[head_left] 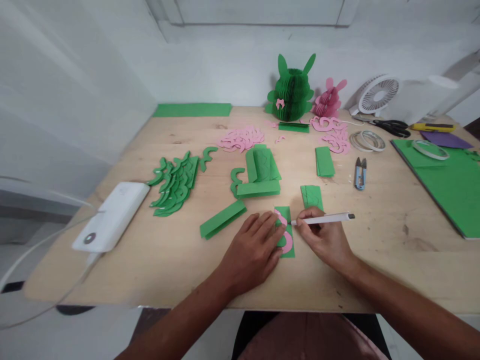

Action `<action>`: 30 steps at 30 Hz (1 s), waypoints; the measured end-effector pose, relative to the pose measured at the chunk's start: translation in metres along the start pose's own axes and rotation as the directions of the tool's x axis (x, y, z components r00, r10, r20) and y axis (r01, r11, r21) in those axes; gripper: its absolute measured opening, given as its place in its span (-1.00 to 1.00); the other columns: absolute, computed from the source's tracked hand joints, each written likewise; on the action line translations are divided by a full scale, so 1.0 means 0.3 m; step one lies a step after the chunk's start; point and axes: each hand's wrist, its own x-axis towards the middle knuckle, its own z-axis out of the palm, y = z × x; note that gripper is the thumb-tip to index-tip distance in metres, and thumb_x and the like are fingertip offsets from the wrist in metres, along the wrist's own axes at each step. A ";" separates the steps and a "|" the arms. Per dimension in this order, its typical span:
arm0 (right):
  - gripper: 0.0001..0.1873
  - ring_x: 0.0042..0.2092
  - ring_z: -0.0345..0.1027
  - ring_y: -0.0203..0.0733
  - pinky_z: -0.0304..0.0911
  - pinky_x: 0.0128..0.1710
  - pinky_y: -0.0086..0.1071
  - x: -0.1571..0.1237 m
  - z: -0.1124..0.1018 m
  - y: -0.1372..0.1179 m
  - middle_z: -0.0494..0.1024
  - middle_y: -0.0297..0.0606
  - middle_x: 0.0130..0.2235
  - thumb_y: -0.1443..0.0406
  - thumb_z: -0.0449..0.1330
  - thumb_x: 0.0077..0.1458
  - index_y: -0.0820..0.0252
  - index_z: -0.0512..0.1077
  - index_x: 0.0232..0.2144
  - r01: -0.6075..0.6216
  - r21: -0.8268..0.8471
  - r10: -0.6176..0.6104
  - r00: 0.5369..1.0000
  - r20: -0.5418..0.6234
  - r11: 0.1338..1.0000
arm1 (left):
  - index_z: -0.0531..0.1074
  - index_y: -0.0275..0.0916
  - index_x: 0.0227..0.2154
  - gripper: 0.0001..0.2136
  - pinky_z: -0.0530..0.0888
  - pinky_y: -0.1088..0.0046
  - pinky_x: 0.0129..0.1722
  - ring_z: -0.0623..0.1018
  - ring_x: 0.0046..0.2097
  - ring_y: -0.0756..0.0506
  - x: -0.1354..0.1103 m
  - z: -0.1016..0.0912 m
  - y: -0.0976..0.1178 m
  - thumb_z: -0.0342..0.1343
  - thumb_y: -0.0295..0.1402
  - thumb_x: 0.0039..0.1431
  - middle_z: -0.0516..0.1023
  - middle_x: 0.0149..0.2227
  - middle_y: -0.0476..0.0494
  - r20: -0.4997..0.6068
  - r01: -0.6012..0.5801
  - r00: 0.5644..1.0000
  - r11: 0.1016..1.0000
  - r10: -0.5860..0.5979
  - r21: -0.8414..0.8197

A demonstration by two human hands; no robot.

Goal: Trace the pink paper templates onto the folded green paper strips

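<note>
My left hand (257, 245) lies flat, fingers stretched out, on a pink paper cut-out (288, 242) with curved edges. Under that cut-out is a small green paper rectangle (289, 254) on the table. A white pen (330, 218) is gripped in my right hand (324, 242), its tip at the right edge of the pink shape. Just beyond my right hand is a folded green piece (312, 196) with drawn lines. Part of the pink cut-out is hidden by my left fingers. Left of it lies a folded green strip (223, 219).
Stacked green cut-outs (176, 185) and a white power bank (112, 215) with cables lie left. Farther back are pink cut-outs (243, 139) and a green honeycomb paper figure (292, 95). Blue thread snips (360, 175), black-handled scissors (392, 126) and green sheets (446, 190) lie right.
</note>
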 end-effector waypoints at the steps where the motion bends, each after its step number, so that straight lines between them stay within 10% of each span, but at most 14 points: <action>1: -0.90 -0.58 0.19 -0.37 0.12 -0.59 -0.48 0.000 0.000 -0.001 0.40 -0.40 -0.57 0.28 0.12 0.05 0.16 0.37 -0.47 0.001 -0.001 -0.001 1.000 -0.001 1.000 | 0.34 -0.26 0.09 -0.65 0.29 0.03 0.19 0.30 0.24 -0.26 0.000 0.000 0.000 -0.05 -0.34 0.27 0.33 0.19 -0.32 0.000 0.000 1.000 1.000 0.000 -0.001; 30: -0.88 -0.57 0.23 -0.36 0.14 -0.58 -0.47 0.002 0.004 0.005 0.42 -0.40 -0.56 0.26 0.12 0.08 0.16 0.37 -0.47 -0.005 -0.011 0.005 1.000 -0.003 1.000 | 0.35 -0.27 0.08 -0.66 0.29 0.04 0.20 0.30 0.24 -0.25 0.001 0.000 0.001 -0.05 -0.34 0.27 0.35 0.18 -0.31 -0.010 0.002 1.000 1.000 -0.002 0.000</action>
